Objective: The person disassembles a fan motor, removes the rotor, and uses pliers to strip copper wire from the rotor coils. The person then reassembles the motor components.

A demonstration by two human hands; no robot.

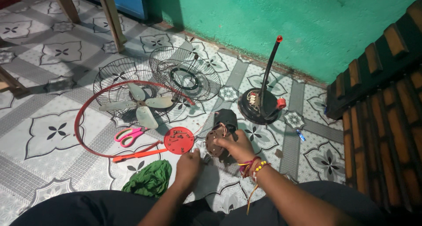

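Head view, entry one.

**Observer:** What do the hands have?

**Operator:** I log the right hand closed around a fan motor, a dark block with a brownish round face and thin wires showing. It sits on the patterned tile floor, low in the middle of the view, just ahead of my knees. Beaded bracelets circle that wrist. The left hand is down at the floor just beside the motor's lower left edge, fingers curled; I cannot tell whether they pinch anything.

**Observer:** Nearest neighbours?

**Operator:** A red round cap with small screws lying on it, just left of the motor and above the left hand. An orange flat tool lies next to the cap, pointing left. A green cloth is bunched below it, near my left knee. Pink-handled scissors lie inside a red ring.

**Observer:** Farther out?

**Operator:** A pale fan blade rests on one wire grille; a second grille overlaps it on the right. Right of the motor stands a dark round fan base with a leaning black pole tipped red. Behind is a green wall; wooden furniture legs at upper left; a slatted wooden piece on the right.
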